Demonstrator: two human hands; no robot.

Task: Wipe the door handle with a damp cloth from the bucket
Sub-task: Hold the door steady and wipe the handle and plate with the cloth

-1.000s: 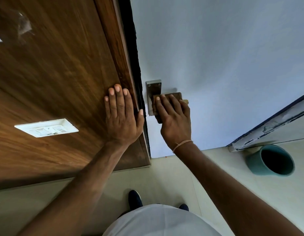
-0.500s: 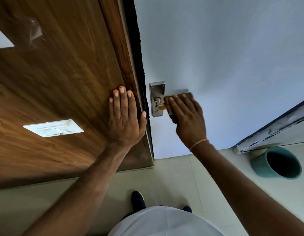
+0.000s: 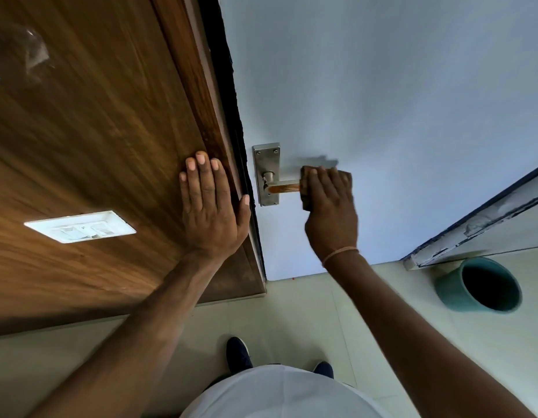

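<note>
A metal lever door handle [image 3: 284,186] on a steel backplate [image 3: 265,159] is fixed to the pale blue door [image 3: 382,101]. My right hand [image 3: 331,212] is closed over a brown cloth [image 3: 306,191] wrapped around the outer end of the lever, which hides that end. The inner part of the lever and the spindle show bare. My left hand [image 3: 210,212] lies flat with fingers spread on the wooden panel [image 3: 95,146] beside the door frame. A teal bucket [image 3: 449,292] stands on the floor at the right, its inside dark.
A white switch plate [image 3: 80,227] is set in the wooden panel at the left. A grey skirting strip [image 3: 479,224] runs along the wall above the bucket. Pale floor tiles [image 3: 292,312] lie below, with my dark shoes [image 3: 238,354] on them.
My right hand has slid the cloth to the right along the lever, away from the backplate, uncovering the spindle and inner lever. The left hand has stayed flat on the wood.
</note>
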